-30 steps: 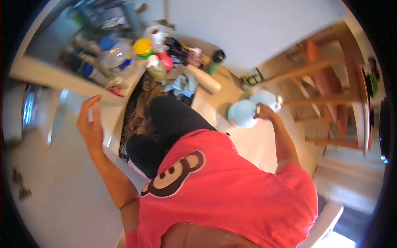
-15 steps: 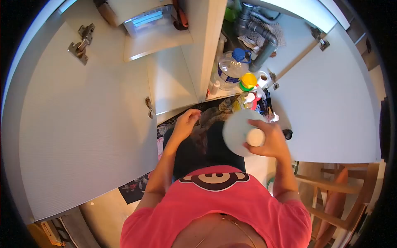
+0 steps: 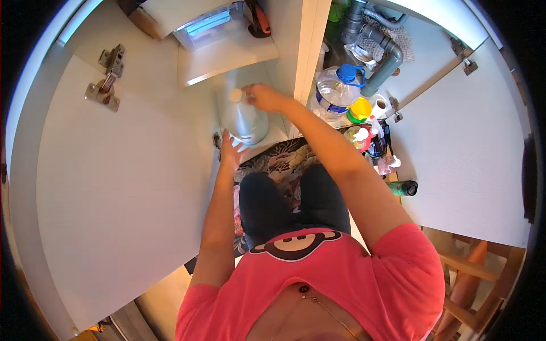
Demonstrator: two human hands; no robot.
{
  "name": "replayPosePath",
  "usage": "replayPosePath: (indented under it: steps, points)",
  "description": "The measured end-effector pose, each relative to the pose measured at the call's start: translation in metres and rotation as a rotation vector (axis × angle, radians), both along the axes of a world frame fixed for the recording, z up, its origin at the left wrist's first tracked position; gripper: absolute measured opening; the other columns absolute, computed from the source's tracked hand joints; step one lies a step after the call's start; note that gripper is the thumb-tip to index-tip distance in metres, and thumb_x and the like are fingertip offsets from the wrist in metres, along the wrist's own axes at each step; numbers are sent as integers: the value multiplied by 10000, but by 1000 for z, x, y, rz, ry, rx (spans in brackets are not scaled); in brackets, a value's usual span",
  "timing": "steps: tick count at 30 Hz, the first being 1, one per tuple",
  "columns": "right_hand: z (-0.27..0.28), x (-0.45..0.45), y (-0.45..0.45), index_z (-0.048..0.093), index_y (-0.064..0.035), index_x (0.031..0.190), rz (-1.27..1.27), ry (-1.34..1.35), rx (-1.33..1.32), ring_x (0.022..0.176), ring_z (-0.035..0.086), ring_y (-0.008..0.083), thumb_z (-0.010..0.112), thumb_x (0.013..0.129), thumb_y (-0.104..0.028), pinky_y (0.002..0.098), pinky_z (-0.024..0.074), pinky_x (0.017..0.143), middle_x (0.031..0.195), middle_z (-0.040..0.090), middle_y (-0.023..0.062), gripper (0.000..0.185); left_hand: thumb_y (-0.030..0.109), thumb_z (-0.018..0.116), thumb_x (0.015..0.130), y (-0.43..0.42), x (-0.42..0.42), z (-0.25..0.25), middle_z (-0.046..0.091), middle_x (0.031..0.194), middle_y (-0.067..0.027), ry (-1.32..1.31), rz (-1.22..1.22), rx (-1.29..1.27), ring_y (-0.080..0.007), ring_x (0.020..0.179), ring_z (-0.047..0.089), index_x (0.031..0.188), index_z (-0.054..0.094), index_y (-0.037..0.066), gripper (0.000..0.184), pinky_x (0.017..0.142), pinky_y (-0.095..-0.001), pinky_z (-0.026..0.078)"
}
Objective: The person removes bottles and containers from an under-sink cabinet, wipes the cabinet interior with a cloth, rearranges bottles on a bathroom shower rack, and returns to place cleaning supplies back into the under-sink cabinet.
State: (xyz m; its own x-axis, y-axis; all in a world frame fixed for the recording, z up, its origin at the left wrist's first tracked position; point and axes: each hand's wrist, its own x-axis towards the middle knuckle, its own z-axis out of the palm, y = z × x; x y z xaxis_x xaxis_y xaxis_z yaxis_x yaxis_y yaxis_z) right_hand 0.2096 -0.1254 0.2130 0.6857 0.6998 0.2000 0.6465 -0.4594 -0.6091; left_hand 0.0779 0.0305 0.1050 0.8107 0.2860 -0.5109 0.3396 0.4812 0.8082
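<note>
A large translucent bottle [image 3: 245,120] with a pale cap [image 3: 235,95] stands, slightly blurred, in the lower compartment of the left cabinet [image 3: 278,126]. My right hand [image 3: 266,96] reaches across to its top, with fingertips and thumb closed at the neck just beside the cap. Low at the bottle's near left side is my left hand [image 3: 231,152], fingers spread and the tips at or against its base. Whether those fingertips press on the bottle is hard to make out.
Above the compartment, a shelf [image 3: 227,61] holds a clear plastic box [image 3: 210,28]. In the right cabinet are a blue-capped water jug [image 3: 334,94], a yellow-lidded tub [image 3: 359,109], a paper roll [image 3: 380,105] and grey drain pipes [image 3: 392,59]. Open doors [image 3: 125,187] flank me; a dark-capped can [image 3: 405,188] lies right.
My right hand has carried the bottle leftward from above my lap into the left cabinet. My left hand has moved left to the bottle's base. The view has shifted slightly.
</note>
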Motion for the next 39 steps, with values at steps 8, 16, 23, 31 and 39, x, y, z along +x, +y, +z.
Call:
replayPosePath:
  steps: [8, 16, 23, 31, 39]
  points:
    - [131, -92, -69, 627, -55, 954, -58, -615, 214, 913, 585, 227, 620, 691, -148, 371, 441, 815, 838, 605, 62, 279, 241, 796, 622, -7, 50, 11, 130, 1405, -313, -299, -126, 1156, -426, 1323, 141, 1400, 113, 47, 1053, 1076, -444, 198]
    - [91, -32, -92, 618, -193, 990, -235, -1276, -90, 1106, 492, 147, 562, 758, -201, 461, 192, 1012, 1024, 594, -51, 239, 299, 807, 589, -22, 135, 7, 167, 1381, -319, -190, 77, 1076, -460, 1290, 171, 1386, 101, 28, 1099, 1056, -465, 245]
    - [88, -27, -91, 593, -209, 886, -205, -1391, -124, 986, 534, 67, 532, 769, -185, 365, 297, 852, 863, 567, -72, 134, 253, 759, 662, 22, 291, -19, 165, 1411, -278, -121, -330, 1411, -392, 1306, 195, 1395, 46, -2, 1053, 1061, -425, 248]
    - [71, -21, -91, 545, -236, 766, -212, -1386, -84, 958, 527, 93, 559, 722, -170, 345, 322, 762, 804, 542, -80, 81, 191, 716, 713, 42, 305, -31, 171, 1429, -248, -189, -210, 911, -332, 1316, 210, 1392, -10, -32, 1020, 1075, -387, 213]
    - [90, -51, -90, 594, -156, 816, -200, -1043, 116, 1150, 471, 230, 603, 635, -98, 441, 365, 909, 1140, 553, 3, 189, 150, 660, 752, -32, 86, -38, 268, 1383, -246, 93, -173, 485, -329, 1281, 288, 1379, 144, -17, 829, 1045, -403, 263]
